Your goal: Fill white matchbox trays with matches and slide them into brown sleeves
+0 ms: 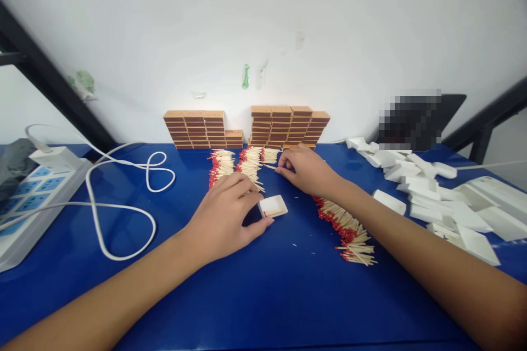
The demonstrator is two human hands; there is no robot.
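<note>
On the blue table (263,290), my left hand (224,216) curls around a small white tray (274,206) with a few matches in it, thumb and fingers gripping its left side. My right hand (304,168) lies further back, fingers pinched on a match (269,166) at the edge of the red-tipped match piles (241,164). Another heap of matches (348,230) lies under and beside my right forearm.
Stacks of brown matchboxes (247,128) stand against the white wall. Several empty white trays (436,197) are piled at the right. A power strip (28,197) with a looping white cable (123,197) sits at the left.
</note>
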